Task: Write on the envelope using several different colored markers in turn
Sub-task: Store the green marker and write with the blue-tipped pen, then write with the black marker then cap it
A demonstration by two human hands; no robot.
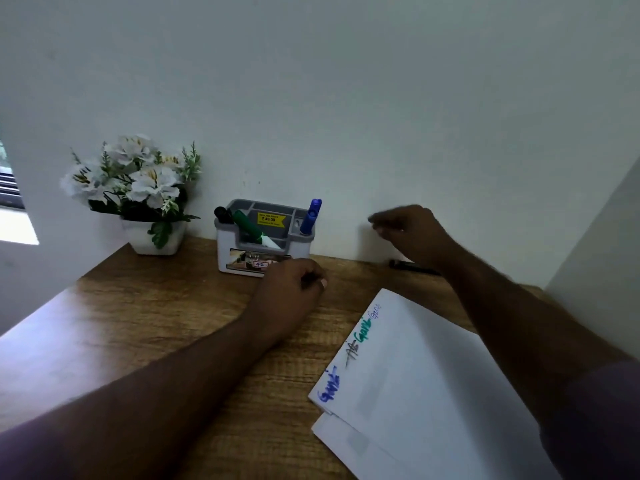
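Observation:
A white envelope [426,382] lies at the desk's right, with words in blue, black and green ink along its left edge. A grey-and-white pen holder [265,249] at the back holds a blue marker [311,216], a green marker [247,226] and a black marker [223,214]. My left hand [294,289] rests curled on the desk just in front of the holder, closed around something small and dark. My right hand [412,233] hovers blurred to the right of the holder, fingers loosely bent, nothing visible in it.
A white pot of white artificial flowers [138,188] stands at the back left of the wooden desk [149,327]. A dark pen-like object [412,266] lies by the wall under my right wrist. White walls close in behind and on the right.

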